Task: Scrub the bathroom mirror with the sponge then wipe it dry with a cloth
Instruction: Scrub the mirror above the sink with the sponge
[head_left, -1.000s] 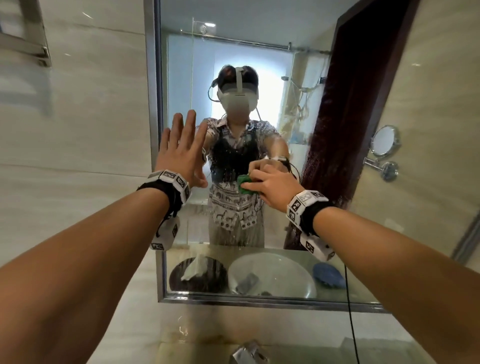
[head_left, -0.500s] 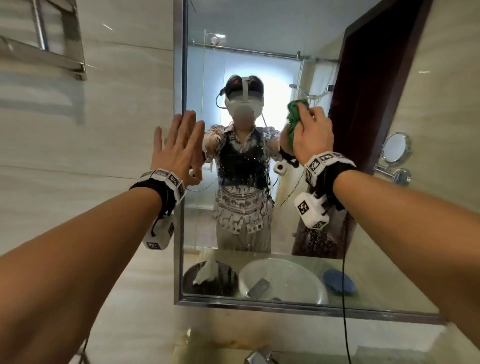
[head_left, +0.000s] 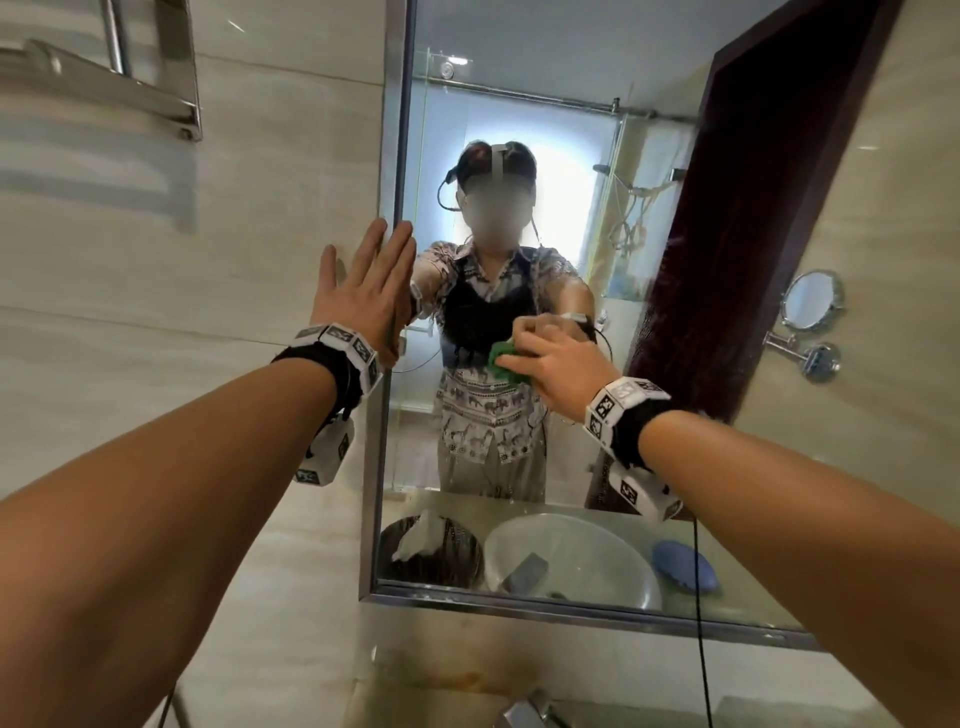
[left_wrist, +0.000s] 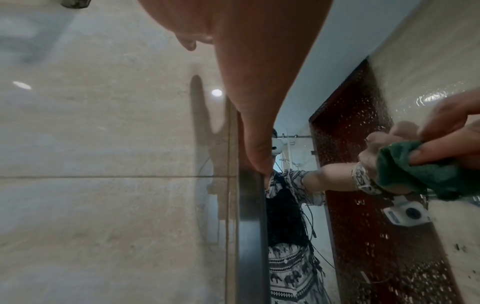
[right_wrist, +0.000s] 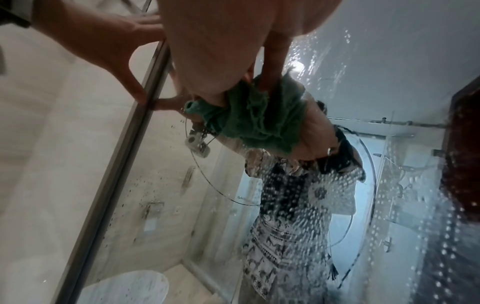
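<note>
The wall mirror (head_left: 566, 104) in its metal frame (head_left: 390, 218) is wet with droplets (right_wrist: 298, 205). My right hand (head_left: 558, 364) grips a crumpled green cloth (head_left: 503, 362) and presses it against the glass at mid height, left of centre. The cloth (right_wrist: 259, 121) is bunched under my fingers (right_wrist: 272, 61), and it also shows as the green cloth (left_wrist: 415, 174) at the right of the left wrist view. My left hand (head_left: 363, 296) lies flat with straight fingers across the mirror's left frame edge (left_wrist: 252, 226) and the tiled wall, holding nothing.
A chrome towel rail (head_left: 114, 88) hangs on the wall at upper left. A round shaving mirror (head_left: 810, 301) juts from the right wall. A tap (head_left: 524, 714) sits below. The glass reflects a white basin (head_left: 571, 556), a blue object (head_left: 685, 569) and a dark tray (head_left: 436, 556).
My right hand swept the green cloth up to the mirror's upper right, then back down to the middle. The left hand stayed flat at the mirror's left edge.
</note>
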